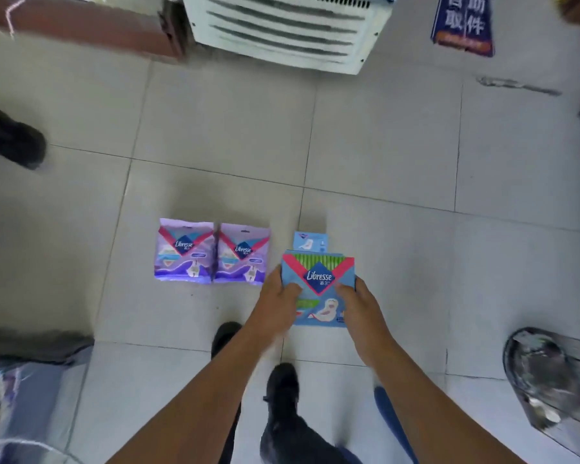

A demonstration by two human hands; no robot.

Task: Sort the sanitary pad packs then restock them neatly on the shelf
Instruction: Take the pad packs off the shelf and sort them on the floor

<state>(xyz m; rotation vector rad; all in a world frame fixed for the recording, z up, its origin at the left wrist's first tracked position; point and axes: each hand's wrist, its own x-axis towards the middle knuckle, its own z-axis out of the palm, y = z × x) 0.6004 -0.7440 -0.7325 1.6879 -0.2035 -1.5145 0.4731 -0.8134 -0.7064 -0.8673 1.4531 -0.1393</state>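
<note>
Both hands, left hand (pixel 279 293) and right hand (pixel 355 301), grip the blue pack (pixel 318 283) by its sides just above the floor (pixel 416 145), right of two purple packs (pixel 211 253), so a loose hold could drop it askew over the small blue pack (pixel 310 242) behind.
</note>
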